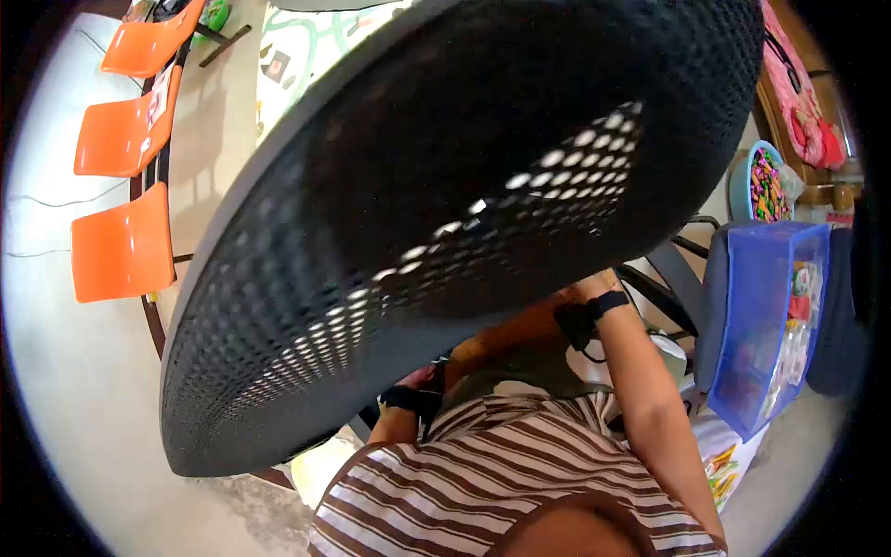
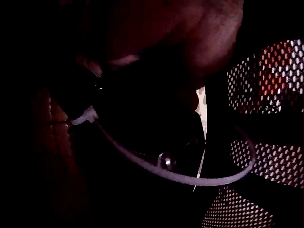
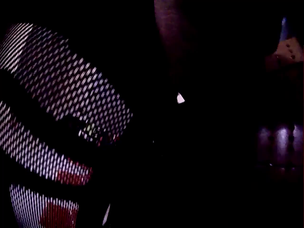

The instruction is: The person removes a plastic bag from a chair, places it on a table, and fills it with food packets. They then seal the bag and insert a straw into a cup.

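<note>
A large black mesh chair back fills the middle of the head view, tilted close in front of the person. Below its lower edge the right hand shows only in part, with a black strap round its wrist; its fingers are hidden behind the chair back. Farther left, the left hand is mostly covered by the same edge. In the dark left wrist view the left hand is a dim shape above a pale curved strip. Mostly black, the right wrist view shows mesh at left. What either hand holds I cannot tell.
Orange seats stand in a row at the left. On the right are a blue translucent plastic bin and a light-blue tub of colourful small pieces. A patterned mat lies at the top, beyond the chair back.
</note>
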